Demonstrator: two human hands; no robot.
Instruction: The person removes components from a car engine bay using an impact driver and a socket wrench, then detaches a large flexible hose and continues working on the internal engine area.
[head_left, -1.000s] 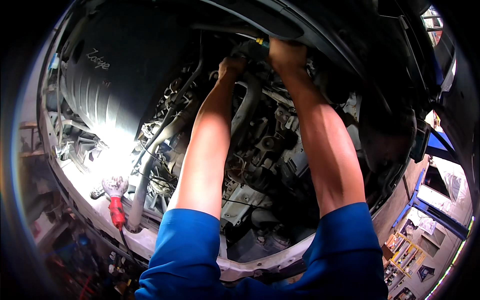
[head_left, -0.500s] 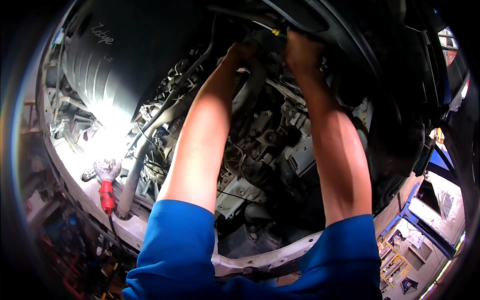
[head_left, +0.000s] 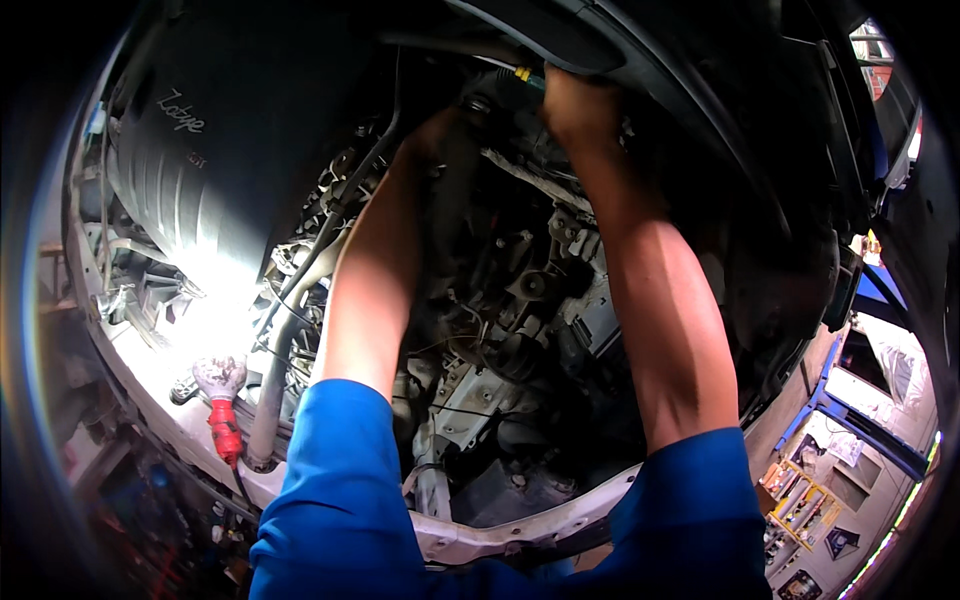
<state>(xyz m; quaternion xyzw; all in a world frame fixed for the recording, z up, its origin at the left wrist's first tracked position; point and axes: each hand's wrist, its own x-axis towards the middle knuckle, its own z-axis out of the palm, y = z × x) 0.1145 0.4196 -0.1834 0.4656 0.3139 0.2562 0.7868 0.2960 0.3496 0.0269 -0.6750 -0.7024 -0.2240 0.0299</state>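
Observation:
My right hand [head_left: 582, 108] is closed on a tool [head_left: 522, 76] with a yellow-and-green handle and a pale shaft, high at the back of the engine bay under a dark trim edge. My left hand [head_left: 440, 128] reaches into shadow to its left, beside dark hoses; its fingers are too dark to tell. Between my forearms lie the engine's metal brackets [head_left: 535, 285], wires and a pale pipe [head_left: 535, 178].
A black engine cover [head_left: 190, 190] fills the upper left. A glaring work lamp [head_left: 222, 400] with a red handle rests at the front left on the metal front crossmember [head_left: 500, 532]. Blue metal posts [head_left: 860, 432] and a yellow rack of tools [head_left: 800, 505] stand at the right.
My left arm has shifted left, away from the pale pipe, and its hand is now in deeper shadow. My right hand still holds the tool at the back, with small shifts.

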